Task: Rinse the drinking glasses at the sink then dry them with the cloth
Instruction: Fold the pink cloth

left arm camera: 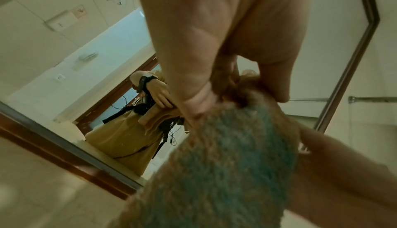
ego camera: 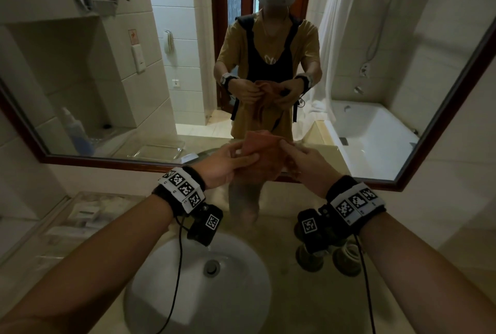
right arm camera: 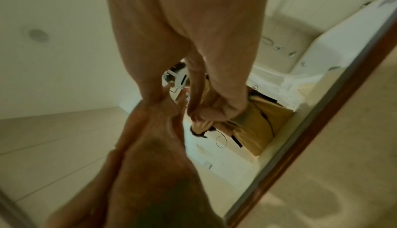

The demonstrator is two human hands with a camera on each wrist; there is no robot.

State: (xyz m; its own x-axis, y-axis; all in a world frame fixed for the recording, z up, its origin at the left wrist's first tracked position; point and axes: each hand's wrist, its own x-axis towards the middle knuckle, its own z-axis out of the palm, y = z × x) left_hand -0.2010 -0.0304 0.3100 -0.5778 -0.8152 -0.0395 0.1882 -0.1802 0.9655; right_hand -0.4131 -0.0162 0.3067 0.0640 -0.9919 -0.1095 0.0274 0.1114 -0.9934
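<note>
I hold an orange cloth [ego camera: 264, 150] up in front of the mirror, above the sink [ego camera: 161, 288]. My left hand [ego camera: 236, 160] pinches its left side between thumb and fingers, and my right hand [ego camera: 292, 158] pinches its right edge. The rest of the cloth hangs down between my wrists. In the left wrist view the cloth [left arm camera: 225, 163] looks fuzzy, with a blue-green patch, under my left hand [left arm camera: 199, 102]. The right wrist view has the cloth [right arm camera: 150, 163] below my right hand [right arm camera: 182, 107]. Two drinking glasses [ego camera: 346, 260] stand on the counter right of the sink, partly hidden by my right wrist camera.
A wood-framed mirror [ego camera: 442, 108] fills the wall behind the counter, close beyond my hands. A tray of toiletries [ego camera: 80, 215] lies on the counter at the left. The sink drain [ego camera: 211, 266] sits under my left wrist. Cables hang from both wrists over the basin.
</note>
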